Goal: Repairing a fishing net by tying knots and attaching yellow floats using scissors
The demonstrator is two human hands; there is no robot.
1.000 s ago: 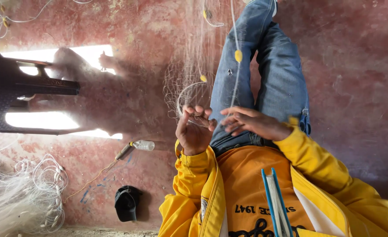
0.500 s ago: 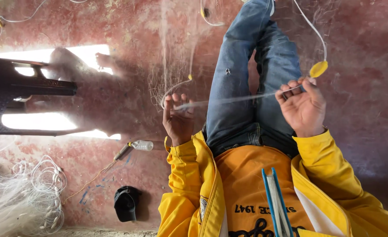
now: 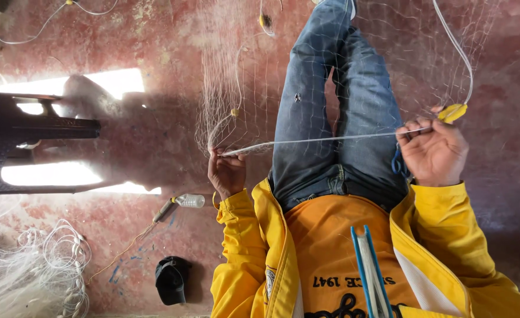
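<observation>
The two hands were close together over the lap a second ago; now they are drawn wide apart. A white line (image 3: pixel 330 140) is stretched tight between them, across the jeans (image 3: pixel 336 118). The left hand (image 3: pixel 227 174) is closed and pinches one end of the line. The right hand (image 3: pixel 433 153) is curled around the other end, just beside a yellow float (image 3: pixel 453 112). The thin net (image 3: pixel 230 88) hangs over the legs and the red floor (image 3: pixel 154 35). A small clear bottle (image 3: pixel 189 201) lies on the floor; I cannot tell what is inside.
</observation>
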